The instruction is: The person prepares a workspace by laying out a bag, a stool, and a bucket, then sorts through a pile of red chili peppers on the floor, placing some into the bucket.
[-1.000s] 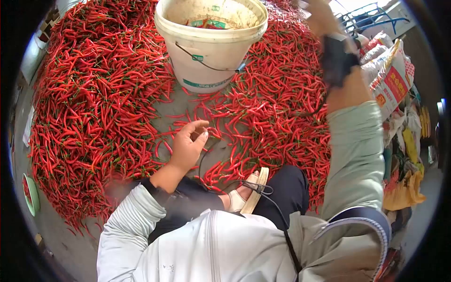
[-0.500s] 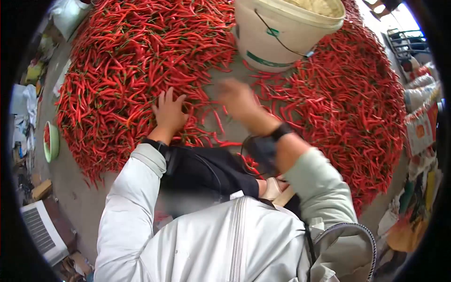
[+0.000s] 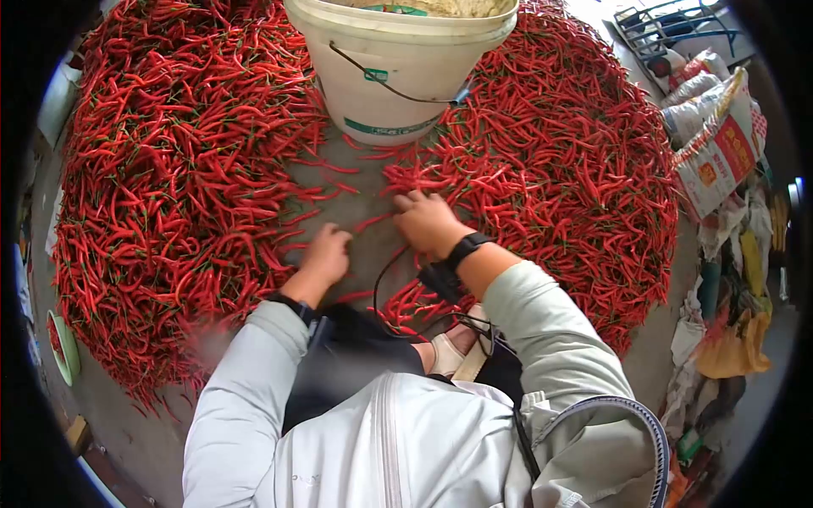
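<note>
Two broad heaps of red chili peppers lie on the floor, a left heap (image 3: 186, 169) and a right heap (image 3: 559, 186), with a strip of grey floor between them. My left hand (image 3: 329, 256) is beside the inner edge of the left heap, its fingers bent together; whatever they grip is too small to make out. At the inner edge of the right heap, my right hand (image 3: 430, 225) has its fingers curled down against the peppers, and what is under them is hidden. A single chili pepper (image 3: 370, 223) lies between the two hands.
A white bucket (image 3: 381, 93) with a wire handle stands ahead between the heaps, pale material inside. Printed sacks (image 3: 720, 161) and crumpled bags (image 3: 732, 343) line the right side. A green basin (image 3: 63, 347) sits at far left. My sandaled foot (image 3: 449, 349) is close by.
The view has turned, shifting the bucket leftward in it. My left hand has left the left heap, its spread fingers now bent together. My right hand, blurred before, now rests at the right heap.
</note>
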`<state>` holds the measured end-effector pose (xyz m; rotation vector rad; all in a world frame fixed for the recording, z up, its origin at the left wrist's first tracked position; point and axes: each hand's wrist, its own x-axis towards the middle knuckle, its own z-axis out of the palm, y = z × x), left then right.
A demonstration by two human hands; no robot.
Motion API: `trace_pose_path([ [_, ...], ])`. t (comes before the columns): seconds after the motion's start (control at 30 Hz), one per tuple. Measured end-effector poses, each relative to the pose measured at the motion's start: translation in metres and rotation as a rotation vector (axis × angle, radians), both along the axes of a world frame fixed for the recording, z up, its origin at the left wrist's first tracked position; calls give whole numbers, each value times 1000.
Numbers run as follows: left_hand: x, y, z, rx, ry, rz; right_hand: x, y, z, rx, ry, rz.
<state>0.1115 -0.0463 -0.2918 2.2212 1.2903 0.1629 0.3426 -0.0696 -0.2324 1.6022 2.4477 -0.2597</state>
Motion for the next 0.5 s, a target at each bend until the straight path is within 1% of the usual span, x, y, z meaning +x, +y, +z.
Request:
trace_pose_path([
  [0.03, 17, -3, -10, 10, -152, -120, 16, -4, 10, -10, -33, -18],
  [0.1, 54, -11, 11, -43, -307, -286, 41, -4, 26, -144, -215, -112],
  [0.17, 77, -15, 30, -44, -546, -293, 73, -6, 46, -162, -209, -182],
  [0.2, 75, -13, 46, -56, -535, -287, 79, -6, 66, -215, -214, -261],
  [0.23, 72, -9, 69, -174, -562, -211, 79, -5, 84, -263, -220, -341],
  [0.27, 70, -3, 82, -289, -588, -135, 74, -6, 91, -268, -210, -338],
  [0.33, 40, 22, 81, 186, -442, -144, 65, -13, 95, -89, 132, -184],
  [0.37, 21, 36, 82, 203, -336, -35, 47, -18, 91, 11, 300, -80],
  [0.4, 1, 47, 84, 315, -197, 78, 24, -16, 82, -68, 362, -22],
  [0.43, -26, 64, 74, 482, -88, 98, -5, -17, 75, -92, 443, 23],
  [0.47, -53, 78, 72, 478, -78, 131, -32, -16, 50, -67, 432, 165],
  [0.5, -64, 78, 91, 444, 102, 237, -63, -16, 46, -98, 410, 167],
])
